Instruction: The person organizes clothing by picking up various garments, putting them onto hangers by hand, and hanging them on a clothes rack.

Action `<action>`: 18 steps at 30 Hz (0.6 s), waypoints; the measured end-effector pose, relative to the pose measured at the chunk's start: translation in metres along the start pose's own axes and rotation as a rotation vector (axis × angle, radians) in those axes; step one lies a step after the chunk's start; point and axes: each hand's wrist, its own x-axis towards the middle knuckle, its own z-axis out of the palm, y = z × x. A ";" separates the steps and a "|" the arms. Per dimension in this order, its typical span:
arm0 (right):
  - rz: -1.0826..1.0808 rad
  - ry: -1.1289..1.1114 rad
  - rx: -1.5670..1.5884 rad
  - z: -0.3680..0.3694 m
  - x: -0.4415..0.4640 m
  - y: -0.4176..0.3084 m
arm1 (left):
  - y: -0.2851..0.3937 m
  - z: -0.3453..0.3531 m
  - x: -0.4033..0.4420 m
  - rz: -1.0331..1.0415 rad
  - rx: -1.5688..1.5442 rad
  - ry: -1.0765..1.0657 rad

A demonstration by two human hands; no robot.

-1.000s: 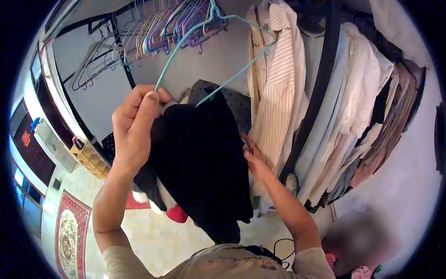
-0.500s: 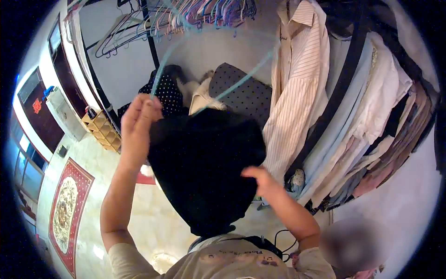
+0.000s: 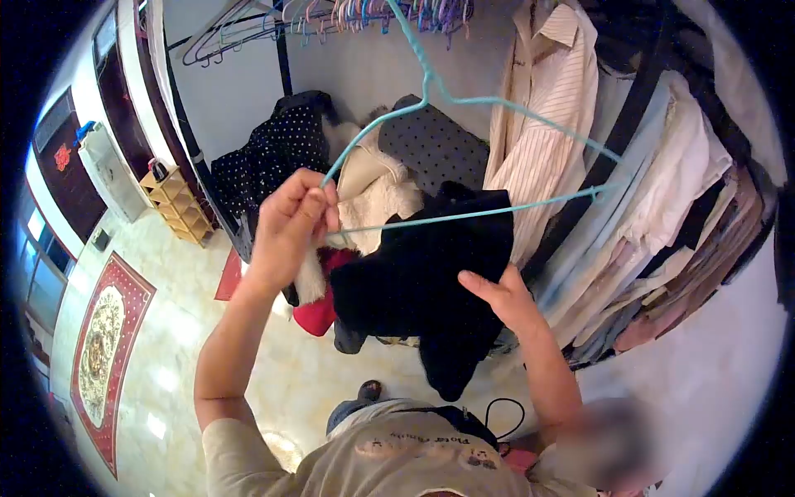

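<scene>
Pinched at its left corner, a light-blue clothes hanger (image 3: 426, 81) is held up by my left hand (image 3: 294, 217), its fingers closed. Its lower bar crosses in front of a black garment (image 3: 414, 282), which looks bare of the hanger. My right hand (image 3: 505, 300) grips the right side of this garment, with the thumb on top and the other fingers hidden behind the cloth. The garment hangs loosely, with one part drooping toward the floor; its exact kind is unclear.
Many hangers (image 3: 397, 16) hang on the rail above. A striped shirt (image 3: 546, 132) and a row of clothes (image 3: 662, 190) hang at the right. Behind my hands lie a dotted black garment (image 3: 277, 149), a grey dotted one (image 3: 435, 149) and a cream one (image 3: 373, 195). A patterned rug (image 3: 108, 364) lies at left.
The hanger has come down and now shows whole in front of me. The black garment has shifted right and sagged away from my left hand. Both hands have moved slightly right.
</scene>
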 end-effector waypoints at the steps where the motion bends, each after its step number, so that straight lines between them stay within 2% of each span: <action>1: -0.007 -0.004 -0.010 -0.003 0.000 0.003 | 0.005 0.007 -0.008 -0.080 0.014 0.007; 2: 0.012 0.037 0.042 -0.004 -0.001 0.004 | -0.010 0.017 -0.014 0.086 0.139 0.121; 3: 0.031 0.080 0.094 -0.006 -0.003 0.004 | -0.007 0.022 -0.024 0.096 0.287 0.179; 5: 0.030 0.140 0.167 -0.011 -0.007 0.006 | -0.034 0.027 -0.044 0.258 0.401 0.271; 7: -0.007 0.173 0.209 -0.020 -0.011 0.008 | -0.052 0.035 -0.069 0.388 0.634 0.171; 9: -0.033 0.097 0.208 -0.022 -0.017 0.006 | -0.094 0.049 -0.092 0.655 0.746 0.039; 11: -0.094 0.068 0.195 -0.016 -0.021 0.008 | -0.082 0.067 -0.117 0.579 0.840 -0.257; 14: -0.108 -0.038 0.317 -0.009 -0.025 0.017 | -0.078 0.091 -0.128 0.511 0.739 -0.290; 15: -0.093 -0.070 0.373 -0.003 -0.025 0.018 | -0.080 0.095 -0.127 0.481 0.679 -0.220; 16: -0.042 0.045 0.376 0.008 -0.026 0.008 | -0.087 0.099 -0.126 0.451 0.621 -0.151; 17: -0.051 -0.004 0.387 0.009 -0.026 0.010 | -0.093 0.104 -0.123 0.419 0.562 -0.080; 18: -0.058 -0.053 0.398 0.010 -0.025 0.011 | -0.097 0.111 -0.117 0.455 0.450 0.091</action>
